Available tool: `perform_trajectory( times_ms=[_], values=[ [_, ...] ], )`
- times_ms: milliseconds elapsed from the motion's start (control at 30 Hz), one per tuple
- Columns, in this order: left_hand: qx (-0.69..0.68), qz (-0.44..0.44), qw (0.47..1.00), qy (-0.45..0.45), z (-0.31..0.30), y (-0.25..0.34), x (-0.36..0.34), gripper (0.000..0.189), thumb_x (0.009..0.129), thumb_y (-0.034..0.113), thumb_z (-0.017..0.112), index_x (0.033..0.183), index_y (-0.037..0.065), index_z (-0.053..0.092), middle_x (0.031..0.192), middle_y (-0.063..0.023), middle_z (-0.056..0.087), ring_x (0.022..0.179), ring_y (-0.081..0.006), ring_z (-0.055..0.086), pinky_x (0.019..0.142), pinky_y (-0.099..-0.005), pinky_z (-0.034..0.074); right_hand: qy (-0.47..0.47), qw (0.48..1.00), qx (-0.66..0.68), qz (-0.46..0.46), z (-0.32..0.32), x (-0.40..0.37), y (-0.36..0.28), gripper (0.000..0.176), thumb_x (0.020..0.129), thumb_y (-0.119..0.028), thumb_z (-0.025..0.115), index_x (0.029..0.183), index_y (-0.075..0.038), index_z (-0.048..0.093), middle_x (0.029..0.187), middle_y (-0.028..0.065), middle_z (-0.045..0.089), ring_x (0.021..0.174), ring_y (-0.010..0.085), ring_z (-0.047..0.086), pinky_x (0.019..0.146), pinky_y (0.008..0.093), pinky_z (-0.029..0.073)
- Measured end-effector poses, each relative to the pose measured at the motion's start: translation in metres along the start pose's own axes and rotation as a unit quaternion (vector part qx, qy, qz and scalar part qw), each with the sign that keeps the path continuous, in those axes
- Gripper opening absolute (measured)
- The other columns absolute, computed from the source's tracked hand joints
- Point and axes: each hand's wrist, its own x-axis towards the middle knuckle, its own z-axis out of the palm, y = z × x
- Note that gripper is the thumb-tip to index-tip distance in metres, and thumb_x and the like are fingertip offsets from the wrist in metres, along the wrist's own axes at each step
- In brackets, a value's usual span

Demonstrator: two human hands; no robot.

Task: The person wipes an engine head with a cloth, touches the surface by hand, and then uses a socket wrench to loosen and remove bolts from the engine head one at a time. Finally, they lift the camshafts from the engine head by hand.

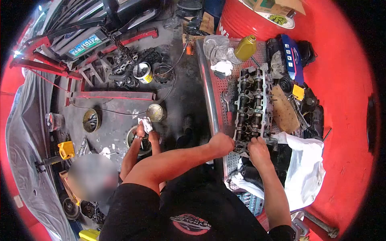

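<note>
An engine cylinder head [250, 108] with its camshafts and valve gear exposed lies lengthwise on a perforated metal bench [217, 86]. My left hand [221, 144] is closed in a fist at its near left corner; whatever the fingers hold is hidden. At the near end, my right hand [259, 150] has its fingers bent together over the casting, and I cannot make out what is between them. A ratchet wrench [226, 99] lies left of the cylinder head. Beyond it are grey rags [217, 48] and a yellow-green oil bottle [245, 48].
White sheeting [303, 172] and a brown flat piece [284, 108] lie to the right. On the left, a co-worker's hands [140, 130] hold a white cloth [145, 124] over a basin. A white bucket [142, 73], a round tin [156, 113] and a red steel frame [114, 95] occupy the floor.
</note>
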Motion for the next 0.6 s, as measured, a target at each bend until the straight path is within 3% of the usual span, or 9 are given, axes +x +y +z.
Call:
perform_trajectory(
  times_ms=[67, 167, 267, 400, 500, 600],
  values=[
    [-0.104, -0.046, 0.993, -0.040, 0.000, -0.003, 0.001, 0.016, 0.079, 0.015, 0.056, 0.083, 0.005, 0.068, 0.081, -0.0158, 0.069, 0.076, -0.0325, 0.069, 0.061, -0.0456, 0.054, 0.011, 0.999, 0.048, 0.022, -0.017, -0.004, -0.008, 0.013, 0.070, -0.005, 0.062, 0.082, -0.003, 0.067, 0.091, 0.0137, 0.058, 0.093, 0.0302, 0.056, 0.081, 0.0409, 0.048],
    [-0.120, -0.086, 0.984, -0.104, -0.016, -0.006, 0.009, 0.017, 0.080, 0.016, 0.056, 0.085, 0.004, 0.068, 0.081, -0.0155, 0.069, 0.077, -0.0329, 0.069, 0.062, -0.0463, 0.054, 0.015, 0.995, 0.059, 0.079, -0.014, -0.005, -0.014, 0.014, 0.071, -0.002, 0.058, 0.081, -0.003, 0.068, 0.091, 0.0138, 0.057, 0.093, 0.0314, 0.056, 0.082, 0.0422, 0.048],
    [-0.112, -0.123, 0.985, -0.043, -0.005, -0.005, -0.005, 0.020, 0.082, 0.021, 0.058, 0.083, 0.005, 0.070, 0.083, -0.0152, 0.070, 0.078, -0.0337, 0.069, 0.067, -0.0467, 0.054, 0.019, 0.995, 0.052, 0.081, -0.006, -0.002, -0.010, 0.013, 0.072, -0.001, 0.059, 0.081, -0.003, 0.068, 0.091, 0.0139, 0.057, 0.093, 0.0319, 0.056, 0.082, 0.0425, 0.048],
    [-0.222, -0.277, 0.935, 0.007, -0.011, 0.000, -0.049, 0.029, 0.089, 0.032, 0.057, 0.089, 0.004, 0.067, 0.078, -0.0187, 0.068, 0.077, -0.0387, 0.066, 0.066, -0.0488, 0.052, 0.052, 0.992, 0.084, 0.074, 0.000, -0.007, -0.002, 0.012, 0.074, -0.003, 0.060, 0.082, -0.002, 0.068, 0.090, 0.0132, 0.056, 0.093, 0.0324, 0.056, 0.083, 0.0425, 0.047],
    [-0.296, -0.337, 0.891, 0.068, -0.005, 0.002, -0.081, 0.032, 0.092, 0.036, 0.057, 0.095, 0.005, 0.066, 0.080, -0.0211, 0.066, 0.077, -0.0405, 0.065, 0.067, -0.0488, 0.050, 0.043, 0.991, 0.095, 0.086, -0.002, -0.007, -0.006, 0.019, 0.078, -0.009, 0.063, 0.095, -0.001, 0.068, 0.095, 0.0139, 0.058, 0.095, 0.0325, 0.056, 0.084, 0.0416, 0.047],
    [-0.397, -0.357, 0.839, 0.106, -0.005, 0.006, -0.086, 0.029, 0.092, 0.033, 0.057, 0.098, 0.005, 0.065, 0.081, -0.0225, 0.065, 0.080, -0.0412, 0.064, 0.068, -0.0492, 0.049, 0.187, 0.970, 0.098, 0.118, -0.037, -0.004, -0.041, 0.033, 0.082, -0.018, 0.066, 0.110, -0.002, 0.064, 0.102, 0.0153, 0.059, 0.100, 0.0327, 0.055, 0.088, 0.0395, 0.045]
  ],
)
